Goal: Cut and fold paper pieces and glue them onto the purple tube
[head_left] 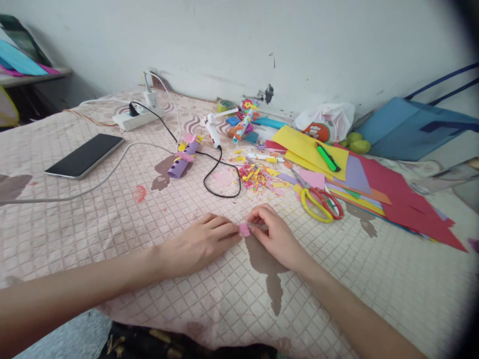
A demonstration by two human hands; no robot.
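Observation:
A small pink paper piece [244, 229] lies between my two hands, low over the tablecloth. My left hand [204, 240] reaches in from the left, its fingers together and the tips on the paper's left edge; its thumb is mostly hidden. From the other side, my right hand [276, 237] pinches the paper's right edge between thumb and forefinger, the other fingers curled. Beyond the hands is a heap of yellow, pink and red paper scraps [256, 178]. A purple paper roll [184, 158] with pink and yellow decorations lies to the left of the heap.
A white glue gun [212, 130] stands behind, its black cord looping forward. Scissors [318, 204] with yellow and red handles lie right, beside coloured paper sheets [392, 194] and a green cutter [328, 157]. At left are a phone [85, 155], cables and a power strip [137, 117].

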